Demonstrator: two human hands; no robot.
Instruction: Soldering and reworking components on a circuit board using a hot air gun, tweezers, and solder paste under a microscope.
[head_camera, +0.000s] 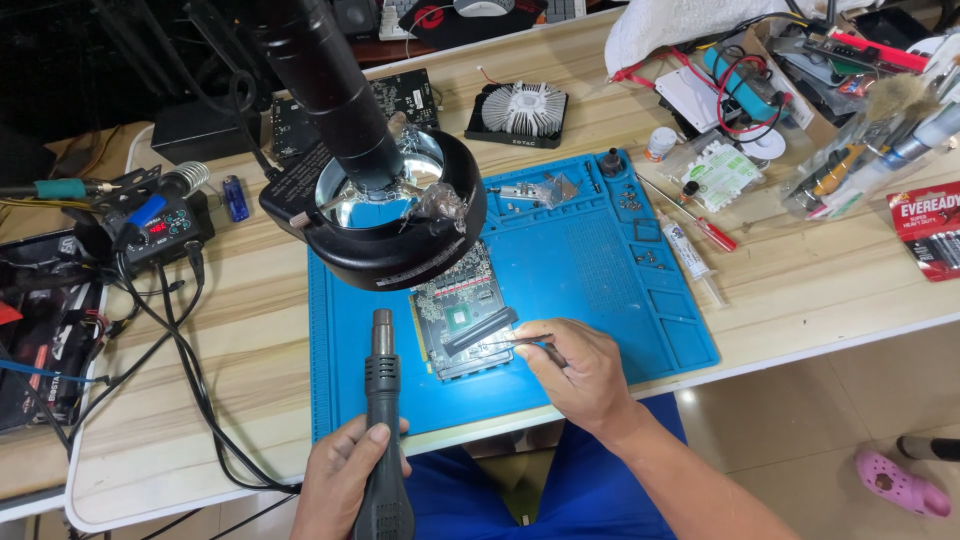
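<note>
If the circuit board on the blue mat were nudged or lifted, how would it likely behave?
The circuit board looks flat and rigid, so it would probably lift stiffly, not flex. Lying flat on the blue mat, it seems unlikely to roll or tip. Its small exposed parts look fragile; the tweezers in the right hand could probably knock them.

Round finned heatsink (517, 110) lying at the table's far edge, just beyond a blue work mat (600, 260). Red-handled screwdriver (700, 222) and white syringe tube (686, 250) near the mat's right side. Soldering station with red display (160, 226) at left. Pack of batteries (928, 228) far right. Pink sandal (902, 482) on the floor.
</note>
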